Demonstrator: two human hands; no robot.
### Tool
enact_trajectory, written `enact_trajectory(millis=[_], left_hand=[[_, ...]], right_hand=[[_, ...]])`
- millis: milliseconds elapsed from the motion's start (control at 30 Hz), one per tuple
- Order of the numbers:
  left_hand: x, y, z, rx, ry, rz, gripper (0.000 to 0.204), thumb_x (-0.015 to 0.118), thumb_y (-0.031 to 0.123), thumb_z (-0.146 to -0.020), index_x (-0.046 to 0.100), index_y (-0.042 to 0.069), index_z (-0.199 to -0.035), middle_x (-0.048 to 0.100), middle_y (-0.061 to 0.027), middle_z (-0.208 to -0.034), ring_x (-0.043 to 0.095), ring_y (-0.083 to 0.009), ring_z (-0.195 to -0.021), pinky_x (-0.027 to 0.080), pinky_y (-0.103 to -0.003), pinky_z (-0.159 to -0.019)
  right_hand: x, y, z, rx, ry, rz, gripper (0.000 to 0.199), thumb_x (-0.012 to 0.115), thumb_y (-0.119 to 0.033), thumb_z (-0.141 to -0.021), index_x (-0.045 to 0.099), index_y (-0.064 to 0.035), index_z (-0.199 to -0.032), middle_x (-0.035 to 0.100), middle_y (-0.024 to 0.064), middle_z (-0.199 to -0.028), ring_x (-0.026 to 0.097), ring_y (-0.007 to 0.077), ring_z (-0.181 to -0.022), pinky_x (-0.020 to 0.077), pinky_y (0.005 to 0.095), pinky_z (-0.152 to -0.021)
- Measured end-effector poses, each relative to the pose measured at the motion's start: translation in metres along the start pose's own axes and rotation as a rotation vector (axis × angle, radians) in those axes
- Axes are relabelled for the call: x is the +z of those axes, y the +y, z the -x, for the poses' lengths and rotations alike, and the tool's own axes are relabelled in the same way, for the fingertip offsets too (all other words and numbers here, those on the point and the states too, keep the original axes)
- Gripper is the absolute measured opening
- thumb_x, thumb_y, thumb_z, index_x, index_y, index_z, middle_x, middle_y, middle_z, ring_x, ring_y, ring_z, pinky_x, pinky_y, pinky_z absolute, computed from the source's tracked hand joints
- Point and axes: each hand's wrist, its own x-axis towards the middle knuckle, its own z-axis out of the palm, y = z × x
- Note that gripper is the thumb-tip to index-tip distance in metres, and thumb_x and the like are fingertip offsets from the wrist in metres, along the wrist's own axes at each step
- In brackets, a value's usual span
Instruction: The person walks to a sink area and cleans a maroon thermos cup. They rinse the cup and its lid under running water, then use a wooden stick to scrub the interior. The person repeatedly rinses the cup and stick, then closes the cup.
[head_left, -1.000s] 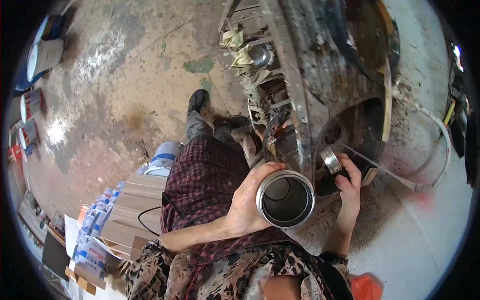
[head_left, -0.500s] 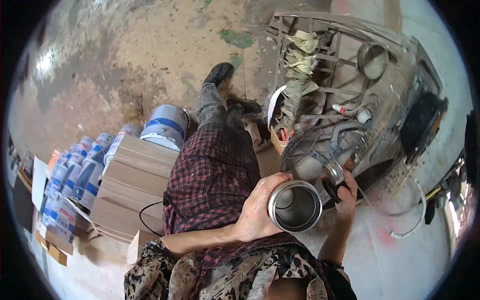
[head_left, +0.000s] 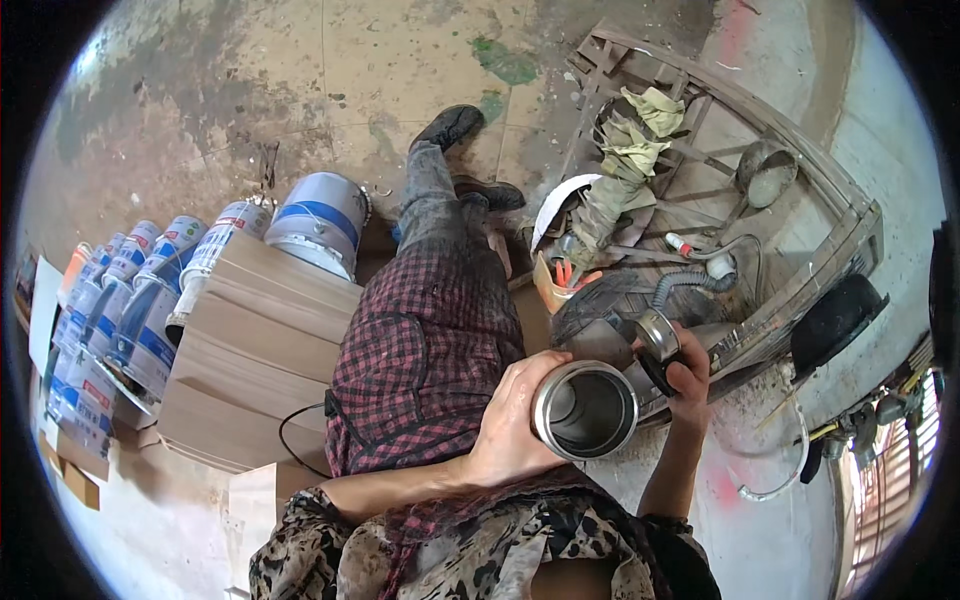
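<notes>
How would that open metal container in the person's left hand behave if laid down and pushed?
The metal container would probably roll on its side, since its mouth is round. Being metal, it looks stiff rather than floppy. Its hollow inside suggests it may be light for its size.

A workshop or storeroom, by the look of it: green patches (head_left: 505, 62) and dark stains (head_left: 200, 100) mark the worn floor (head_left: 420, 50), blue-and-white pails (head_left: 150, 325) stand in rows beside stacked cardboard sheets (head_left: 255, 370), and a corrugated hose (head_left: 690, 281) and a round pan (head_left: 768, 180) lie in a grimy slatted frame (head_left: 815, 150).
</notes>
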Motion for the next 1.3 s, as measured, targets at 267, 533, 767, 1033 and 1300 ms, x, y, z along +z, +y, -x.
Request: enact_trajectory(millis=[267, 533, 767, 1033, 1300], left_hand=[[0.007, -0.003, 0.006, -0.067, -0.081, 0.022, 0.082, 0.084, 0.017, -0.053, 0.041, 0.001, -0.120, 0.052, -0.0149, -0.114, 0.051, -0.0318, -0.105, 0.043, -0.038, -0.089], [0.014, -0.005, 0.006, 0.037, -0.171, 0.023, 0.077, 0.083, 0.015, -0.054, 0.043, -0.004, -0.117, 0.052, -0.0174, -0.113, 0.054, -0.0317, -0.100, 0.045, -0.037, -0.085], [0.026, -0.003, 0.019, 0.111, -0.134, 0.088, 0.077, 0.083, 0.013, -0.054, 0.043, -0.003, -0.117, 0.053, -0.0179, -0.113, 0.054, -0.0319, -0.102, 0.045, -0.037, -0.085], [0.035, 0.026, 0.036, 0.256, -0.223, 0.063, 0.077, 0.083, 0.013, -0.054, 0.043, 0.001, -0.118, 0.051, -0.0167, -0.116, 0.052, -0.0319, -0.105, 0.044, -0.037, -0.088], [0.071, 0.083, 0.046, 0.375, -0.740, -0.299, 0.088, 0.087, 0.023, -0.049, 0.042, 0.003, -0.122, 0.035, -0.0216, -0.130, 0.036, -0.0352, -0.124, 0.035, -0.041, -0.101]], right_hand=[[-0.016, 0.023, 0.000, -0.013, -0.002, -0.021, 0.059, 0.064, -0.040, -0.075, 0.054, 0.0047, -0.112, 0.061, 0.0143, -0.097, 0.059, 0.0219, -0.090, 0.0452, 0.0309, -0.078], [-0.017, 0.026, 0.005, 0.019, 0.015, 0.024, 0.067, 0.063, -0.047, -0.071, 0.054, 0.0061, -0.111, 0.061, 0.0131, -0.096, 0.059, 0.0188, -0.085, 0.0453, 0.0291, -0.075], [-0.021, 0.024, 0.023, -0.030, 0.032, 0.095, 0.068, 0.061, -0.050, -0.070, 0.056, 0.0064, -0.107, 0.061, 0.0111, -0.093, 0.058, 0.0173, -0.082, 0.0446, 0.0277, -0.073], [-0.011, 0.013, 0.075, -0.089, 0.152, 0.018, 0.056, 0.064, -0.041, -0.069, 0.058, 0.0052, -0.100, 0.056, 0.0117, -0.107, 0.052, 0.0196, -0.098, 0.0385, 0.0298, -0.084], [-0.035, -0.001, 0.146, -0.458, -0.096, 0.314, 0.024, 0.069, -0.009, -0.074, 0.058, -0.0014, -0.093, 0.058, 0.0095, -0.100, 0.056, 0.0234, -0.097, 0.0434, 0.0323, -0.084]])
